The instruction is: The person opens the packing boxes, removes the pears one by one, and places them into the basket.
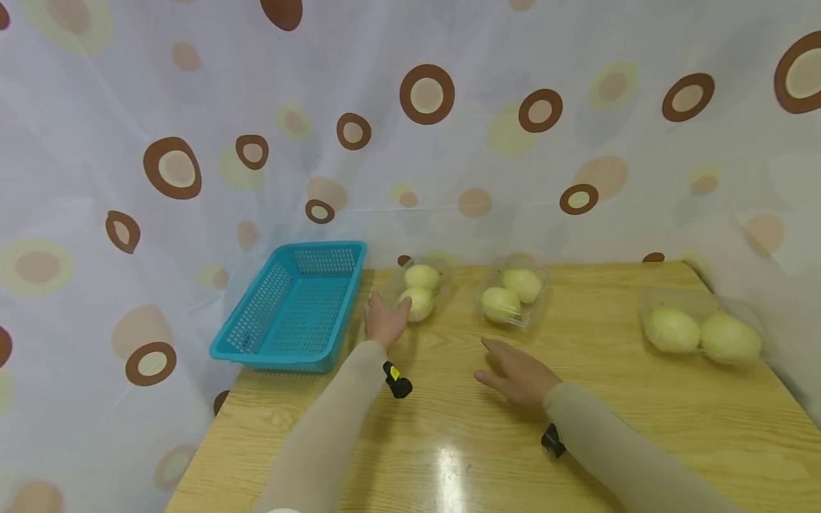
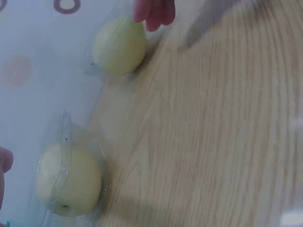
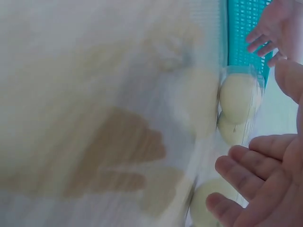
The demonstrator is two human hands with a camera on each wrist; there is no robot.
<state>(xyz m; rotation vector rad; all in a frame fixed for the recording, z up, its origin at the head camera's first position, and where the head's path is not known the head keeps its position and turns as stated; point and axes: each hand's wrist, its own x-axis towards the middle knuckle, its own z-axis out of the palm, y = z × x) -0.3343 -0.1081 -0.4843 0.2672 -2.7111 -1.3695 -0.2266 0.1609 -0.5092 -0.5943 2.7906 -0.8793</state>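
Observation:
My left hand (image 1: 387, 320) reaches to the near left side of a clear plastic box (image 1: 442, 274) holding two pale yellow round fruits, which look like melons (image 1: 420, 303). Its fingers are spread and the thumb overlaps the front fruit in the head view. In the left wrist view only a fingertip (image 2: 4, 161) shows, beside the boxed fruit (image 2: 71, 179). My right hand (image 1: 516, 374) hovers over the table with straight, parted fingers and holds nothing. Just beyond it stands a second clear box (image 1: 532, 310) with two similar fruits (image 1: 522, 285).
A blue perforated plastic basket (image 1: 349, 306) stands at the table's back left, close beside my left hand. A third clear box (image 1: 708, 306) with two fruits sits at the far right. A patterned curtain (image 1: 385, 164) hangs behind the wooden table (image 1: 449, 427).

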